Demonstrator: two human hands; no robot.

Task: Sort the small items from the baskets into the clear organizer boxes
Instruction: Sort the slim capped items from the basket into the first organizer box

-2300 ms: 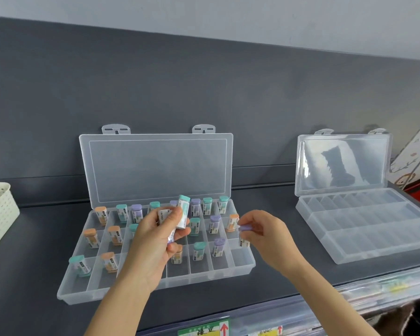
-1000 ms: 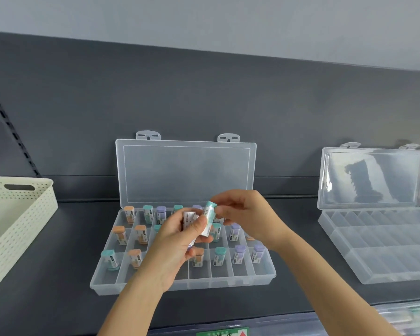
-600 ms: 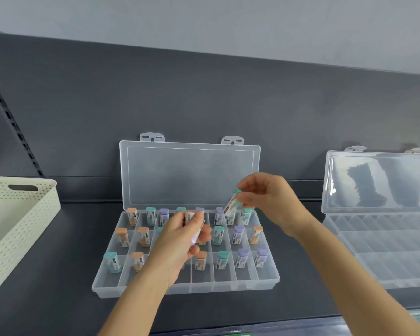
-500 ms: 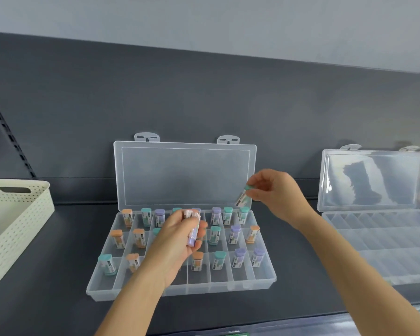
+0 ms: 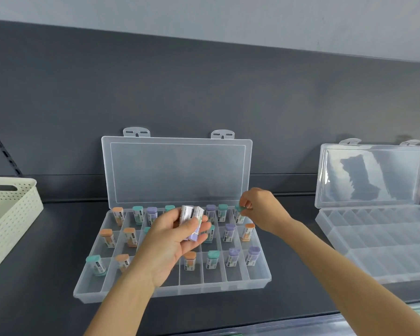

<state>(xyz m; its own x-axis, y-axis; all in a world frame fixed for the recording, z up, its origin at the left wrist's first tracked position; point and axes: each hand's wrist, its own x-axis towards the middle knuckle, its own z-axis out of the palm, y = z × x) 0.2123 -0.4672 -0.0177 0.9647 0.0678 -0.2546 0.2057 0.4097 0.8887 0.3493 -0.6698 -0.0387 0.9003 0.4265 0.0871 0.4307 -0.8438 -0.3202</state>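
An open clear organizer box (image 5: pixel 257 283) lies on the dark shelf, its lid leaning against the back wall. Several small capped tubes with orange, teal and purple caps stand in its compartments. My left hand (image 5: pixel 170 241) hovers above the box middle and is closed around two small tubes (image 5: pixel 192 220), purple caps down. My right hand (image 5: pixel 260 209) pinches a teal-capped tube (image 5: pixel 239 213) by its cap, standing in the back right compartment.
A second clear organizer box (image 5: pixel 374 263), with nothing in its compartments, sits open to the right. A cream perforated basket (image 5: pixel 12 214) stands at the left edge. The front row of the first box has several free compartments.
My right hand took a teal-capped tube from my left hand, carried it right and lowered it into the back right compartment. My left hand still holds the other tubes.
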